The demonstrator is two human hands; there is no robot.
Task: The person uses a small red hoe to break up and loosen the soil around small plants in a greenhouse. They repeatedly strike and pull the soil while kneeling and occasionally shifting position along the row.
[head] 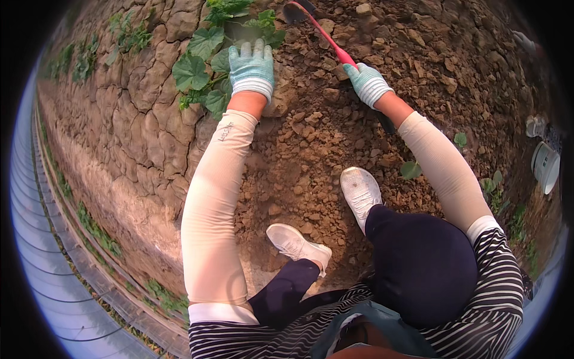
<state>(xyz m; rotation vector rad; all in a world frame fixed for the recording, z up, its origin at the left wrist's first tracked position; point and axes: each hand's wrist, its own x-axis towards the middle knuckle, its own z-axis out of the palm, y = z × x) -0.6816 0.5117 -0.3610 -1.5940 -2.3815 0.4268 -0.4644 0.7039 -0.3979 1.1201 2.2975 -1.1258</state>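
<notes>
My left hand (pixel 251 67), in a teal-and-white knit glove, is stretched palm down over a broad-leaved vine plant (pixel 190 72). Its fingers are extended and slightly apart, and some leaves and stems are hidden beneath it. Gripped in my gloved right hand (pixel 365 83) is a digging tool with a red shaft (pixel 329 40). The tool's dark metal head (pixel 295 13) lies near the top of the view, close to the plant's right side. A black end of the handle shows behind my right wrist. Both hands are just above the soil.
Crusted, cracked soil (pixel 143 89) spreads to the left; loose clods (pixel 309 148) cover the middle. Small seedlings (pixel 410 170) grow beside my right shoe (pixel 361 193). A white bucket (pixel 545 166) stands far right. Ribbed plastic sheeting (pixel 58 269) curves along the left.
</notes>
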